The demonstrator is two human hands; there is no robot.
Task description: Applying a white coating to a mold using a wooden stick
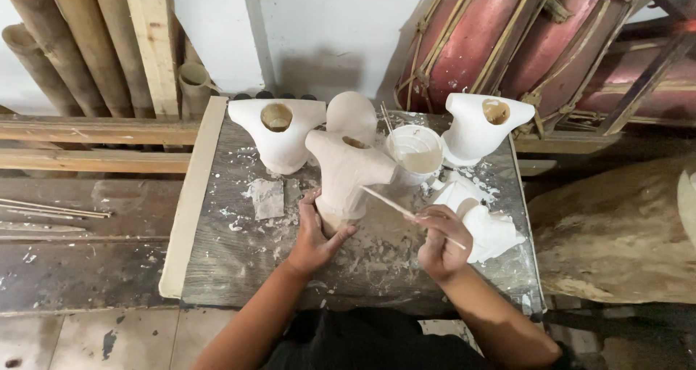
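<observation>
A bare wooden torso form [346, 173] stands upright in the middle of the worn workboard [239, 261]. My left hand [313, 233] grips its base from the left side. My right hand [439, 241] pinches a thin wooden stick [395, 206], whose tip points up-left and touches the torso's right shoulder. Just behind that shoulder stands a white cup [415, 152] holding white paste. Under and beside my right hand lies another white-coated form [484, 223] on its side.
Two white-coated torso forms [279, 132] [482, 126] stand at the back, with a rounded wooden head shape [351, 114] between them. Sandpaper [267, 198] lies left. Bamboo poles [61, 47], red drums [500, 36], thin sticks [51, 209] and a log [616, 232] surround the board.
</observation>
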